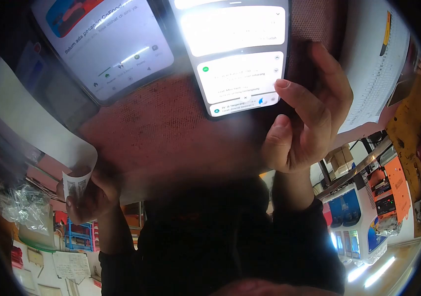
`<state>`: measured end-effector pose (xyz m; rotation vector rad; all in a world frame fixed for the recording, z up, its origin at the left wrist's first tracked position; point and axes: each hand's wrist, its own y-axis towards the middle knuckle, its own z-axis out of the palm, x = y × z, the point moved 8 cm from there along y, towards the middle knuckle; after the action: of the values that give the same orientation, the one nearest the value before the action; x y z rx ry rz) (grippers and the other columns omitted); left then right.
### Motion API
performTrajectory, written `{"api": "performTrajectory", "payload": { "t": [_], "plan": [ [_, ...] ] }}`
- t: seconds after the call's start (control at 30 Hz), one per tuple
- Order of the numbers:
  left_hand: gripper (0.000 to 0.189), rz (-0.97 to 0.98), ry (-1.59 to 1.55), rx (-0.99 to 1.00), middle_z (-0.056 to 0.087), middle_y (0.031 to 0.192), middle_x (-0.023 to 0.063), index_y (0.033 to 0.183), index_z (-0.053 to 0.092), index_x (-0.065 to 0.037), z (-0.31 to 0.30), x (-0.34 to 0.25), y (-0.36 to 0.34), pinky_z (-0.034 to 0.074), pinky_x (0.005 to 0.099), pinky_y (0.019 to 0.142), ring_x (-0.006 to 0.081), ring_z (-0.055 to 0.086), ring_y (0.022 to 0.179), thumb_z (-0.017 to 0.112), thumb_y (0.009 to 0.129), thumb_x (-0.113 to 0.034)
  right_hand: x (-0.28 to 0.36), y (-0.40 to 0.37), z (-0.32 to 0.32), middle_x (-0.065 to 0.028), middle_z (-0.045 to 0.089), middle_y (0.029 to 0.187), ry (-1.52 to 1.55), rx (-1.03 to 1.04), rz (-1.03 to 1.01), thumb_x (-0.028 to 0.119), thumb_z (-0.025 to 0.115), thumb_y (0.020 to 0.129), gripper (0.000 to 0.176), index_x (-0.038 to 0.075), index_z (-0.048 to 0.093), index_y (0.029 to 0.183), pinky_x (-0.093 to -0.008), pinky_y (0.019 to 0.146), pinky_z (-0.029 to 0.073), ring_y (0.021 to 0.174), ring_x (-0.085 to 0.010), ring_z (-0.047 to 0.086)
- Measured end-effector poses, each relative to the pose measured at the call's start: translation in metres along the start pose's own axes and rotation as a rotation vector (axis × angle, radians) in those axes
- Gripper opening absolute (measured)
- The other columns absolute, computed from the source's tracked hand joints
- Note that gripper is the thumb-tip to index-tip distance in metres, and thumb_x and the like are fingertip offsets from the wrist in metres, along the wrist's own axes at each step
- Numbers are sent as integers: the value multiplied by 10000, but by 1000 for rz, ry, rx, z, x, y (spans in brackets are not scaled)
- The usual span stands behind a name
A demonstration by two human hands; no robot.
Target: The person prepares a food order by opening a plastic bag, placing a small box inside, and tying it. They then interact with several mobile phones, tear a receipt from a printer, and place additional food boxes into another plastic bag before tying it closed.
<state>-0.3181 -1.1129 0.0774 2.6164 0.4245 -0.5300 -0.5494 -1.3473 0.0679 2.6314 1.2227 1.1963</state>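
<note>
Holding curled printed paper (76, 185) in the left grip (92, 200). Reaching with the open right grip (315, 116) to the lit smartphone (240, 79) beside it, with notifications already displayed.

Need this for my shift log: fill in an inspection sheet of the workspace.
Surface: reddish textured surface, dark marks on it.
Job's things: lit phone and second phone, both screens on; curled white paper.
Clutter: crumpled clear plastic at far left; printed sheet at right.
Hands: left hand holds the curled white paper; right hand has a fingertip at the lit phone's edge.
Cables: thin dark lines beyond the right hand, too small to confirm.
Surroundings: blue rack, orange panel, bright lights.
</note>
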Motion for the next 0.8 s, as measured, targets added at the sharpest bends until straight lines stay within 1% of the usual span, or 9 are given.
{"api": "performTrajectory", "payload": {
  "t": [0.03,0.23,0.37,0.47,0.57,0.63,0.67,0.77,0.8],
  "plan": [
    [639,-6,32,14,432,1042,262,1234,181,-77,2,-1,2,535,342,624,341,580,807,628,784,3,2,1,2,-293,430,1224,-24,32,-4,135,460,774,330,-44,611,1007,-425,1018,355,1186,-379,446],
    [636,25,-10,16,432,1020,257,1221,177,-78,5,-3,5,514,314,570,323,578,777,634,787,3,9,6,9,-294,420,1237,-211,187,-4,154,450,796,351,-50,610,1031,-416,989,380,1170,-372,457],
    [640,21,-18,24,433,1019,252,1219,175,-78,3,-1,1,514,315,557,322,583,781,638,786,9,0,-2,2,-297,423,1238,-17,4,-14,200,485,818,349,-37,585,1055,-412,974,389,1166,-369,461],
    [649,18,10,26,439,1051,251,1213,176,-82,7,-7,5,505,286,552,291,588,787,650,779,11,6,0,4,-301,395,1271,-29,139,31,283,660,758,525,-1,440,1141,-423,984,377,1182,-377,449],
    [671,9,16,-23,478,1071,196,1208,189,-95,2,-8,0,466,260,651,248,582,852,679,759,1,0,5,11,-294,379,1292,32,134,47,272,716,725,649,18,361,1205,-431,992,371,1201,-384,431],
    [663,6,474,352,520,1067,93,1242,240,-110,18,-3,-13,378,258,803,164,547,926,689,759,-38,2,9,12,-274,377,1304,-4,164,71,198,749,706,710,35,312,1241,-429,993,371,1219,-370,419],
    [541,-11,-51,-58,550,1070,3,1252,362,-151,9,-1,-9,277,285,894,116,505,979,660,801,-159,-3,7,12,-267,378,1307,26,111,98,180,755,705,707,38,314,1239,-429,996,368,1222,-360,418],
    [375,127,-72,-158,571,1080,-26,1182,500,-182,2,-11,1,246,343,927,106,486,991,604,832,-268,8,16,11,-239,397,1303,69,-47,99,103,771,686,661,34,372,1208,-423,981,379,1219,-340,422],
    [336,-215,-315,41,586,1065,-27,1138,534,-192,5,18,-23,237,367,921,113,478,1009,592,825,-299,21,17,15,-197,436,1275,26,-13,77,150,783,659,618,60,449,1171,-425,973,379,1183,-335,437]
  ]
}}
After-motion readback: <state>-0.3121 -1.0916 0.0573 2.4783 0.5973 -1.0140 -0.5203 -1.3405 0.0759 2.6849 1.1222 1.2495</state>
